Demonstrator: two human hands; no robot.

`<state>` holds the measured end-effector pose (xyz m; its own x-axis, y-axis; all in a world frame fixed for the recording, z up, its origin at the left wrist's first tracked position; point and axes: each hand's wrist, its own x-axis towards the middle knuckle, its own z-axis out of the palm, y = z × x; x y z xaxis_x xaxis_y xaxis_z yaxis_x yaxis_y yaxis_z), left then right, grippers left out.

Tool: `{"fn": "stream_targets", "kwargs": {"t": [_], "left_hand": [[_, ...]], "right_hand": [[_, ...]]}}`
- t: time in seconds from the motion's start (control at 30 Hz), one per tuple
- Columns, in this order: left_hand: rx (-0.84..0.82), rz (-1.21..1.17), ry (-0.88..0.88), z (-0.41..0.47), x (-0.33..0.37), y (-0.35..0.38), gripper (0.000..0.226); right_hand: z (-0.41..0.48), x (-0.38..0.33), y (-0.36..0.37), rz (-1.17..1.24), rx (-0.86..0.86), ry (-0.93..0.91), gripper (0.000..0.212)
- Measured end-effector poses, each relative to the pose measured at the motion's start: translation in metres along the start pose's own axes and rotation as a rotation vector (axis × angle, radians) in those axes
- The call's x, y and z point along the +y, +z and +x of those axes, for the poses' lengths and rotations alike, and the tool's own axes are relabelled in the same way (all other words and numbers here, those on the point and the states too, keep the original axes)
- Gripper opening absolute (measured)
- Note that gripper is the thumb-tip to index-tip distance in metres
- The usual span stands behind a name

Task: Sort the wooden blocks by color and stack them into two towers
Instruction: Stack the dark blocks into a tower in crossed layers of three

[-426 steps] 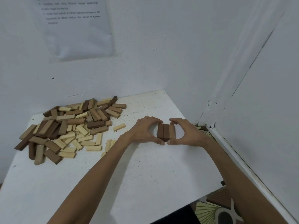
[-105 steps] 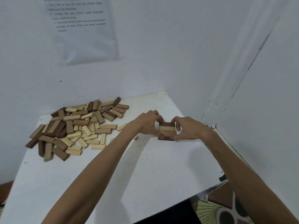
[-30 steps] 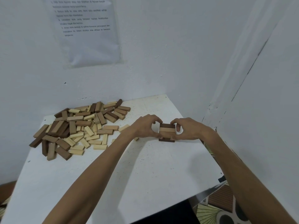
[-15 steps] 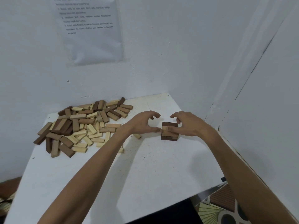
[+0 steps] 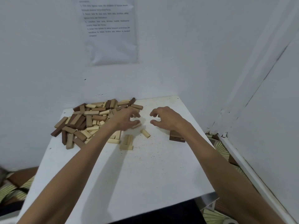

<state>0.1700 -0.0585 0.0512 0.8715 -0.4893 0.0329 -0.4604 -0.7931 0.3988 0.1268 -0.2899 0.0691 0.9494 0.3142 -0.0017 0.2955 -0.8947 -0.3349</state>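
Both forearms reach out over the white surface (image 5: pixel 129 175). Nearest the person, short of the left hand (image 5: pixel 127 118), a few pale wooden blocks (image 5: pixel 127 141) lie side by side, the likely start of the pale tower. A single pale block (image 5: pixel 145 133) lies loose just beyond them, short of the gap between the two hands. Just behind the right hand (image 5: pixel 165 118), partly under its wrist, sits the low stack of dark blocks (image 5: pixel 176 137), which has only a couple of layers.

The right hand hovers with its fingers loosely curled and holds nothing. The left hand also has loosely hooked fingers and appears empty. Its thumb is close to a small pale block (image 5: pixel 136 126), but the blur hides whether they touch.

To the left of the left hand and beyond it spreads the mixed pile of dark and pale blocks (image 5: pixel 90 120), with its near edge at the fingertips. On the wall beyond hangs a printed sheet (image 5: pixel 110 29).

The step appears to be fetching blocks for the next layer, and nearly all the sorting is still to do. The next move calls for picking blocks of one colour out of the pile without taking their neighbours. The right forearm must also clear the dark stack without knocking it.
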Motion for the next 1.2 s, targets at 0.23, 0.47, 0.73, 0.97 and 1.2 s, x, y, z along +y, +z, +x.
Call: {"fn": "stream_targets", "kwargs": {"t": [0.23,0.47,0.73,0.97,1.2], "left_hand": [[-0.005,0.127,-0.127,-0.026,-0.043,-0.016,0.039],[-0.043,0.231,-0.185,-0.032,-0.057,-0.014,0.037],[-0.034,0.257,-0.113,-0.02,-0.069,-0.003,0.023],[-0.014,0.318,-0.036,-0.017,-0.075,0.0,0.021],[0.054,0.315,-0.032,-0.014,-0.08,0.009,0.031]], "right_hand": [[0.032,-0.034,0.02,0.001,-0.038,-0.084,0.04],[0.061,-0.043,0.042,-0.035,-0.08,-0.079,0.035],[0.086,-0.054,0.067,-0.079,-0.094,-0.103,0.037],[0.105,-0.051,0.076,-0.049,0.104,-0.012,0.019],[0.105,-0.041,0.078,-0.079,0.193,0.035,0.016]]}}
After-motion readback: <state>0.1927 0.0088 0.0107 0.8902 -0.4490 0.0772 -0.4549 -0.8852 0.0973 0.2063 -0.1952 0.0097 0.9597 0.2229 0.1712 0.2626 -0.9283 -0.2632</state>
